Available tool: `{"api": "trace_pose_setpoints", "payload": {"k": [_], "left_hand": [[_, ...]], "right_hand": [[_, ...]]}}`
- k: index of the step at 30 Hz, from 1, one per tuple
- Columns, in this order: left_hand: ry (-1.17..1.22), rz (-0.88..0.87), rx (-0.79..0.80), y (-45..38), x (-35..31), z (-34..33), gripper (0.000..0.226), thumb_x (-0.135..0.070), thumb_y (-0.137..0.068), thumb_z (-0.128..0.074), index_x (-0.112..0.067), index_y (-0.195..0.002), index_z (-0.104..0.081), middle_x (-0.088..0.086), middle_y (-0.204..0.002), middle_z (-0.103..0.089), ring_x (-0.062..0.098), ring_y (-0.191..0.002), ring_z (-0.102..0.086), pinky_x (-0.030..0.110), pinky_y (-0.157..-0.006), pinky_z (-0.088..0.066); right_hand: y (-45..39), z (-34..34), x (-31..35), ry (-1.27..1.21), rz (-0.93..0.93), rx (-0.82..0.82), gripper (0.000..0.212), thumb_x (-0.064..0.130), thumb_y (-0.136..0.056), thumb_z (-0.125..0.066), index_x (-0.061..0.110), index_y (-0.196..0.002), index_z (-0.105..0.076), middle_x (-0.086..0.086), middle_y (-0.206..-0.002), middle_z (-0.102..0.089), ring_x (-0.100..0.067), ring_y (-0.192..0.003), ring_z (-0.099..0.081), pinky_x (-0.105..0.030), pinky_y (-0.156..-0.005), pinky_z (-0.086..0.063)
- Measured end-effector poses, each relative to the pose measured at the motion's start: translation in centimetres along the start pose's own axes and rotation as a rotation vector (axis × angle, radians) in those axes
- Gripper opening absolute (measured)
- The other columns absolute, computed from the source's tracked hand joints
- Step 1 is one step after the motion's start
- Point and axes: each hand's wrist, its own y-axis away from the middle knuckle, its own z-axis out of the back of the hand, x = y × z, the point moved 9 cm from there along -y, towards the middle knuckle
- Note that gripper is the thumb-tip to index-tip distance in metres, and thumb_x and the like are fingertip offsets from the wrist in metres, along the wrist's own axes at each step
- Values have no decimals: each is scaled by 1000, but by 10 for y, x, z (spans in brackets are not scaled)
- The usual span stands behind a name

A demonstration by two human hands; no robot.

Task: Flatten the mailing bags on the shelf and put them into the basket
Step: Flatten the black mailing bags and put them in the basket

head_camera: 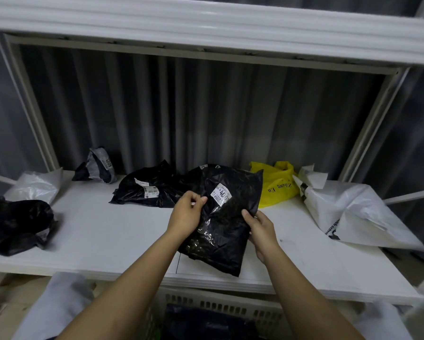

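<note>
A black mailing bag point(227, 217) with a white label is lifted over the white shelf point(112, 241), held between both hands. My left hand point(186, 214) pinches its left edge near the label. My right hand point(260, 229) grips its right edge. A white slatted basket point(220, 307) stands below the shelf's front edge, with a dark bag inside it. Other bags lie on the shelf: a crumpled black one point(147, 190) behind, a yellow one point(277, 185), and a large white one point(353, 212) at the right.
At the left lie a crumpled black bag point(14, 224), a white bag point(36, 185) and a grey-black one point(95, 168) against the corrugated back wall. An upper shelf point(206, 25) runs overhead. Metal uprights frame both sides.
</note>
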Motion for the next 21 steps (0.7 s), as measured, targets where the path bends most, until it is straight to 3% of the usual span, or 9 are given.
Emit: {"api": "trace_pose_setpoints", "payload": {"k": [4,7,9,12,16,18,21], "left_hand": [[3,38,53,-2,17,-3,19,-28,-95,-56,-10,-90,-56,-5,-85,-58,13,-82,-55,23,-68,-39],[12,107,58,-3,35,-4,29,-30,-97,-52,-9,-117,-51,1,-115,-57,19,-107,-54,27,-88,-40],[0,133,45,-3,44,-4,32,-30,-98,-49,-9,-122,-49,4,-124,-55,21,-111,-54,29,-92,-40],[-14,151,2,0,54,-1,29,-25,-100,-46,-9,-124,-48,7,-128,-53,21,-110,-54,30,-91,-41],[-44,178,-63,3,65,6,32,-12,-98,-42,-9,-130,-44,9,-135,-46,26,-116,-50,35,-96,-40],[-60,190,-52,3,70,3,35,-10,-97,-42,-9,-132,-42,9,-137,-44,25,-119,-48,33,-96,-38],[-97,186,-14,4,77,-7,37,-9,-97,-43,-8,-134,-42,11,-139,-41,26,-123,-45,32,-97,-36]], "right_hand": [[1,1,17,81,119,-6,14,2,-88,-64,9,-101,-63,-1,-96,-68,-8,-88,-64,-18,-78,-53],[0,8,40,357,284,-150,8,8,-87,-67,11,-91,-60,0,-85,-65,-15,-83,-61,-21,-69,-45],[2,6,55,565,449,-196,11,9,-87,-66,15,-87,-57,1,-88,-62,-14,-83,-56,-23,-66,-39],[2,-14,51,967,634,-33,16,1,-79,-61,13,-89,-60,-1,-97,-56,-19,-88,-52,-33,-69,-43],[2,-26,-34,1331,332,489,22,20,-83,-70,19,-104,-66,-2,-114,-53,-19,-105,-53,-31,-90,-46],[6,-22,-54,1276,260,513,21,27,-85,-69,19,-105,-66,1,-113,-53,-17,-103,-54,-29,-90,-46],[8,-21,-58,1155,295,431,12,23,-87,-66,15,-96,-69,3,-99,-53,-16,-94,-55,-25,-83,-45]]}}
